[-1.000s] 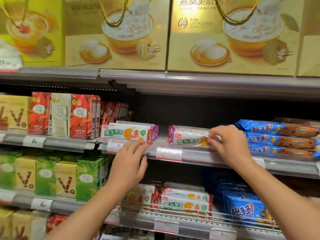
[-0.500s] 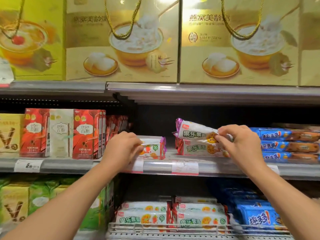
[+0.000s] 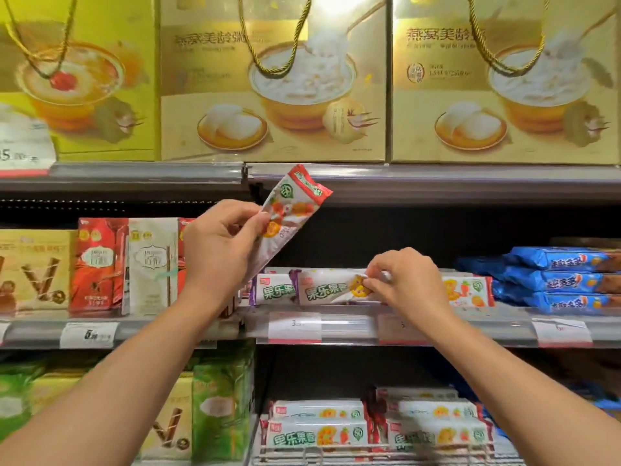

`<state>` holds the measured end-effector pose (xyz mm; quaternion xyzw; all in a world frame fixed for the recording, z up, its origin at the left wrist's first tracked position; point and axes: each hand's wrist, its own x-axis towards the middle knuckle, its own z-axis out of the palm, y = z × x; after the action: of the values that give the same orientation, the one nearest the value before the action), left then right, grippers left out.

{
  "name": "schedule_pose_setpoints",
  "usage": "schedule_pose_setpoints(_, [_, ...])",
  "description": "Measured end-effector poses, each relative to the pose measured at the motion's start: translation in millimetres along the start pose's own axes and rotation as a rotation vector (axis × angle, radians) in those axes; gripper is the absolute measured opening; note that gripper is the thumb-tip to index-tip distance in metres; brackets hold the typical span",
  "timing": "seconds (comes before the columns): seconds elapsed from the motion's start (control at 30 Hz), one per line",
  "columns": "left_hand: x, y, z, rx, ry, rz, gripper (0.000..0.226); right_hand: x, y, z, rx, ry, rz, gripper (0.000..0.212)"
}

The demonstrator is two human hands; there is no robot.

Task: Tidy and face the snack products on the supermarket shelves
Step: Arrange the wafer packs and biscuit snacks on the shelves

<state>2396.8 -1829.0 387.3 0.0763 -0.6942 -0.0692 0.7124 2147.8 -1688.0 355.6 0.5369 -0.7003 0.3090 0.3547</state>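
Packet (image 3: 289, 220) in your left hand (image 3: 220, 245), pinched, long axis tilted up-right, above shelf row. Right hand (image 3: 405, 277) pinches second packet (image 3: 331, 288) lying flat, long axis left-right; slot just below-right.

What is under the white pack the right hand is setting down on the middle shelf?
The right hand pinches the white pack; a purple edge of another pack peeks out beneath. The rest is covered.
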Motion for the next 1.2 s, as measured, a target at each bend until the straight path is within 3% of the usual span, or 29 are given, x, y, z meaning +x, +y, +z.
schedule_pose_setpoints(0.3, [-8.0,9.0,-22.3,0.124,-0.036,0.016,0.007,9.6,-56.4,37.1,0.18,-0.197,-0.048,0.023])
schedule_pose_setpoints(0.43, [-17.7,14.7,-15.9,0.188,-0.073,0.039,0.005,0.4,-37.8,16.6,0.294,-0.104,-0.058,0.027])
schedule_pose_setpoints(0.57, [-31.3,29.5,13.3,0.31,-0.184,0.126,0.009,-18.4,-2.4,-15.8,0.777,0.021,0.059,0.024])
schedule_pose_setpoints(0.67, [-41.2,52.0,48.3,0.364,-0.279,0.226,0.015,-31.2,24.5,-36.7,1.035,-0.062,0.099,0.049])
schedule_pose_setpoints(0.8, [-51.5,85.7,100.3,0.407,-0.339,0.369,0.016,-45.2,59.7,-55.2,0.873,-0.065,0.121,0.063])
schedule_pose_setpoints(0.93, [-58.1,112.1,141.1,0.372,-0.392,0.374,0.018,-59.7,101.6,-69.8,0.824,0.011,0.189,0.043])
schedule_pose_setpoints(1.07, [-64.2,125.8,174.5,0.352,-0.473,0.31,0.024,-74.2,136.7,-76.0,0.88,0.033,0.241,0.032])
schedule_pose_setpoints(1.2, [-68.4,121.7,189.1,0.366,-0.515,0.172,0.045,-83.2,165.9,-75.6,0.98,0.074,0.331,0.03])
